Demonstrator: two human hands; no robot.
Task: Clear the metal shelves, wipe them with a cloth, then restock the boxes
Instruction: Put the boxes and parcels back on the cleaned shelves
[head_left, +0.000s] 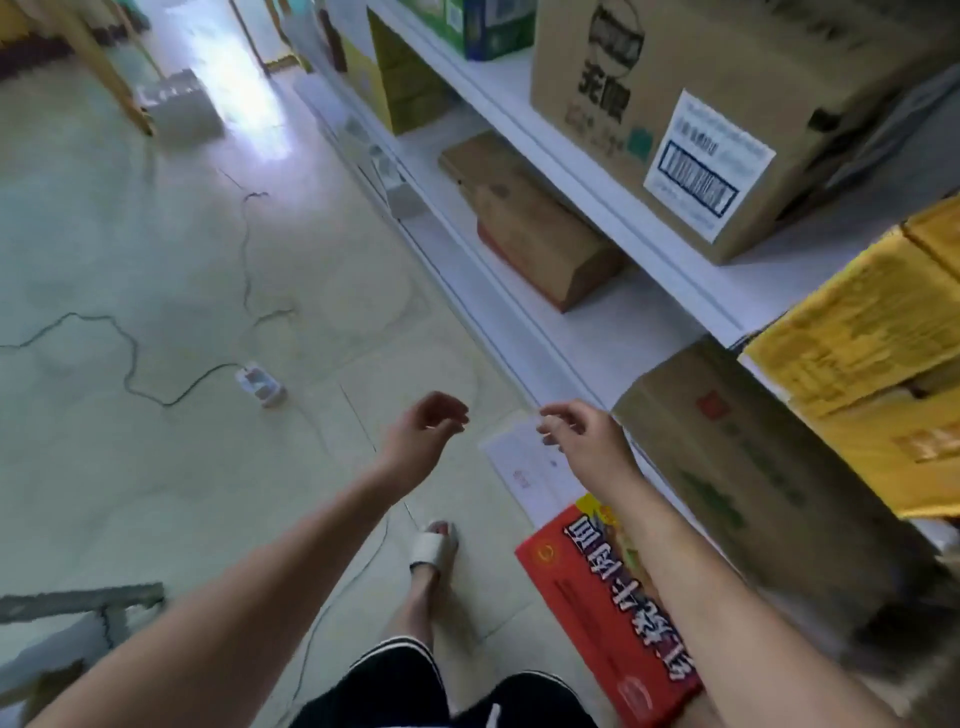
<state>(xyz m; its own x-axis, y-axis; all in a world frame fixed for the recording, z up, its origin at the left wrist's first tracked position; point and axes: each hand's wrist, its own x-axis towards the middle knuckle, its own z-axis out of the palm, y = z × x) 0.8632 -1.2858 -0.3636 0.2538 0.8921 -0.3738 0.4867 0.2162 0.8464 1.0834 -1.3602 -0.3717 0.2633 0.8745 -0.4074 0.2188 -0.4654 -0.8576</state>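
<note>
Shelves running along my right, loaded; red box lying on floor beside. Am holding left hand, right hand out empty, fingers loosely curled. Likely clearing; next needing two-handed grip on brown carton.

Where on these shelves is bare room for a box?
The lower shelf is bare between the brown box and the tall carton by the right hand. The upper shelf is crowded: only a strip between the labelled carton and the yellow boxes.
</note>
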